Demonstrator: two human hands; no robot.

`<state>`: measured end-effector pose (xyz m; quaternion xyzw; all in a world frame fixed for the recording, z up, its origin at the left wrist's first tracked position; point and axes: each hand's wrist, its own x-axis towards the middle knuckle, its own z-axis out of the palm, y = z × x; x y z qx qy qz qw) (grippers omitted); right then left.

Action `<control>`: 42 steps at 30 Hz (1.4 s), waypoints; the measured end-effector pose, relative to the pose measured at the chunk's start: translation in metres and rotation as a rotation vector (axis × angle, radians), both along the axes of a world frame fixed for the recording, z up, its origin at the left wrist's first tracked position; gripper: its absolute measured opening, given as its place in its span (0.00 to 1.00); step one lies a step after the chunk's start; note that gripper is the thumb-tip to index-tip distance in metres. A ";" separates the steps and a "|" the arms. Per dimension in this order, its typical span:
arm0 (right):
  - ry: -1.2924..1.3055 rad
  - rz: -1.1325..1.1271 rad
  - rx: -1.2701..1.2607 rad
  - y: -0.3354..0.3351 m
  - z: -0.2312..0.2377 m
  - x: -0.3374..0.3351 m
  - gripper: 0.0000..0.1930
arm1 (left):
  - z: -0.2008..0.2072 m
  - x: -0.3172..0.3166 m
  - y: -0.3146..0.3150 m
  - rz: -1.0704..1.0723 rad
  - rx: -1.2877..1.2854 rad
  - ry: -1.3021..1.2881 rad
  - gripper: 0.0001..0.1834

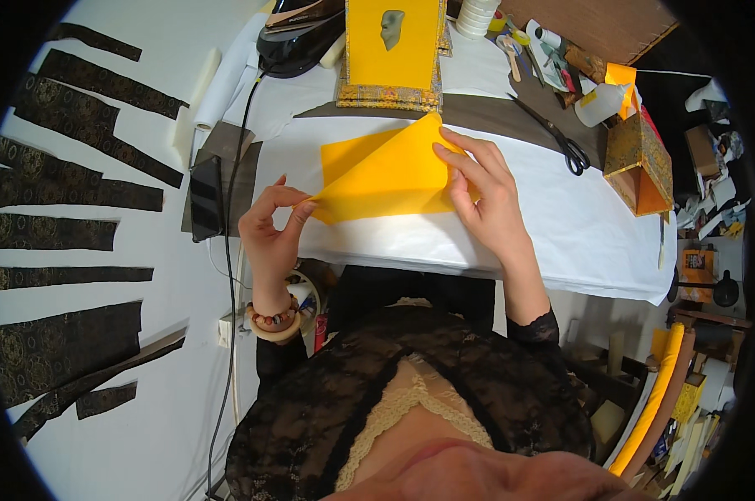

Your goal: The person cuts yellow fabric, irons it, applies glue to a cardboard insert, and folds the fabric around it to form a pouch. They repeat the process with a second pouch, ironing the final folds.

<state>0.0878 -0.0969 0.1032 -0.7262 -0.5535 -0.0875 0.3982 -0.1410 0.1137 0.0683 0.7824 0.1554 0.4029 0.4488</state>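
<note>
Over the white-covered table (377, 246) a yellow sheet (394, 179), paper or thin cloth, is partly lifted, with one layer slanting across another yellow layer that lies behind it. My left hand (273, 234) pinches its left corner between thumb and fingers. At the right edge, my right hand (493, 196) grips the sheet, its fingers near the raised upper corner and its thumb lower down. Just beyond the sheet stands a yellow panel with patterned edges (394, 63), with a grey shape in its middle.
Scissors (553, 134), a plastic bottle (599, 104) and an open patterned box (640, 167) sit at the right. A phone (206, 198) lies by the table's left edge, beside a black cable (232, 284). Several dark patterned strips (48, 234) cover the white surface at far left.
</note>
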 end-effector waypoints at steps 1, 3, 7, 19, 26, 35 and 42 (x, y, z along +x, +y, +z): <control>-0.003 0.002 0.003 0.000 0.000 0.001 0.17 | 0.003 0.002 0.000 -0.018 -0.001 0.004 0.05; 0.005 0.004 0.006 -0.002 0.000 0.002 0.17 | 0.011 0.002 -0.011 0.094 -0.031 0.012 0.08; 0.017 -0.005 0.015 -0.004 0.000 0.001 0.16 | 0.040 0.015 -0.036 0.187 0.537 -0.040 0.17; 0.243 0.128 0.025 -0.009 0.004 0.042 0.13 | 0.040 0.057 -0.074 -0.041 0.752 0.416 0.45; 0.886 0.269 -0.213 0.054 -0.023 0.101 0.21 | 0.035 0.057 -0.073 -0.042 0.761 0.410 0.50; 1.270 0.405 0.097 0.065 -0.043 0.089 0.17 | 0.037 0.058 -0.073 -0.033 0.761 0.437 0.50; 0.761 0.097 0.135 0.053 -0.017 0.082 0.16 | 0.036 0.056 -0.072 -0.018 0.759 0.442 0.50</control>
